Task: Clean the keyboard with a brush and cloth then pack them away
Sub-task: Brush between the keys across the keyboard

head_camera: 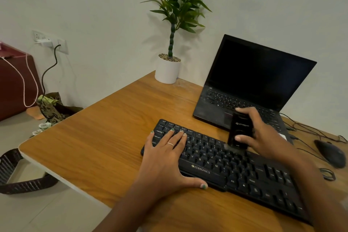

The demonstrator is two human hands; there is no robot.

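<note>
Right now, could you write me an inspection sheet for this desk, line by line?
Surface: wooden desk, with a pale edge.
Job's things: black keyboard lies diagonally; a black brush is on its upper key rows; no cloth seen.
Clutter: open laptop with a dark screen, potted plant, mouse.
Hands: left hand rests flat on the keyboard's left end; right hand grips the brush.
Cables: thin wires run beside the laptop; a charger cable hangs from the wall socket.
Surroundings: pale wall, maroon cabinet, bag strap on the floor.
</note>
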